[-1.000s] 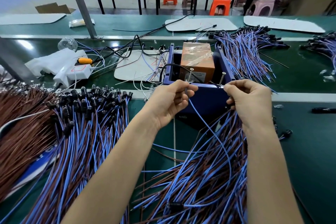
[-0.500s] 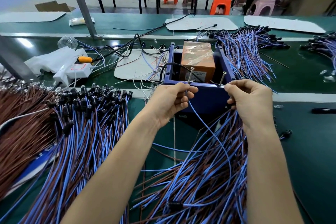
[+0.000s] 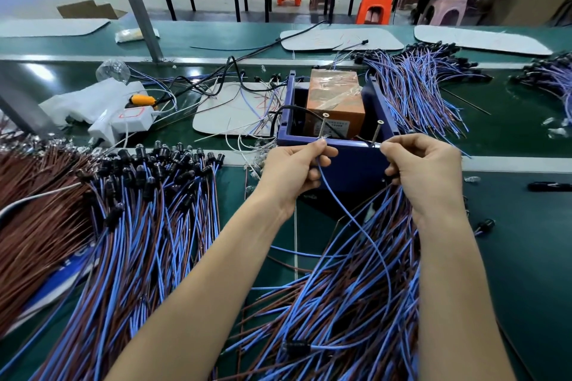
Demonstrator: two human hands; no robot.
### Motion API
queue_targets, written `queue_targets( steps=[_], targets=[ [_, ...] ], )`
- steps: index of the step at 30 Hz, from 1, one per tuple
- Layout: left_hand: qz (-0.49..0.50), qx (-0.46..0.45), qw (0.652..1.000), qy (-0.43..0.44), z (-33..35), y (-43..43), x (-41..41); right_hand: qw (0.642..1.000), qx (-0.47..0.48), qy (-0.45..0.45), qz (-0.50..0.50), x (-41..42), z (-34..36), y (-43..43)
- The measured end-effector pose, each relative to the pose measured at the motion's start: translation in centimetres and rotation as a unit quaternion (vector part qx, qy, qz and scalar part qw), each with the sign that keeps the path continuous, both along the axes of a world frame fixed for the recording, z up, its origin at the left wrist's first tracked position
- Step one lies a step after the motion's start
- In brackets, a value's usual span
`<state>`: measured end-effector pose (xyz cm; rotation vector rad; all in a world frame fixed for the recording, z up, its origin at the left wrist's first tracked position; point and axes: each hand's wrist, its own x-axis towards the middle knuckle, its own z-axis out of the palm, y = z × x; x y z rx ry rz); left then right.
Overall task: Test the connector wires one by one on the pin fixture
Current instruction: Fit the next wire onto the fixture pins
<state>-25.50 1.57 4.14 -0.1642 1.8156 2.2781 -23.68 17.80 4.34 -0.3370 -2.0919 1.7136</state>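
Observation:
The pin fixture is a dark blue open box [image 3: 356,161] with two upright screws, a left one [image 3: 323,127] and a right one [image 3: 377,132], on its near wall. My left hand [image 3: 297,170] pinches the end of a blue wire [image 3: 349,219] against the base of the left screw. My right hand [image 3: 424,173] pinches another wire end at the base of the right screw; that end is hidden by my fingers. The blue wire loops down into a loose pile of blue and brown connector wires [image 3: 346,303] under my forearms.
A large bundle of blue-brown wires with black connectors [image 3: 139,226] lies at left, beside brown wires [image 3: 37,226]. More wires [image 3: 411,90] lie behind the box. An orange taped box [image 3: 335,99] sits inside the fixture. A white power strip [image 3: 130,120] and a black pen [image 3: 549,186] lie nearby.

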Motion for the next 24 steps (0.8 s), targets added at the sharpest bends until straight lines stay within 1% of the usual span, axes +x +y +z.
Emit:
queue_targets(
  steps=[5, 10, 17, 24],
  targets=[
    [0.063, 0.002, 0.997, 0.038, -0.2, 1.1, 0.5, 1.000, 0.001, -0.005, -0.004, 0.1, 0.0, 0.1],
    [0.089, -0.006, 0.994, 0.059, -0.4, 1.3, 0.6, 1.000, 0.002, -0.005, -0.021, 0.1, 0.1, 0.1],
    [0.089, 0.001, 0.995, 0.043, 0.0, 1.3, 0.7, 0.999, 0.036, -0.008, -0.032, 0.0, -0.1, -0.2],
    [0.075, 0.001, 0.997, 0.029, 0.1, 1.1, 0.5, 0.993, 0.109, -0.004, -0.043, -0.1, 0.2, -0.4]
  ],
)
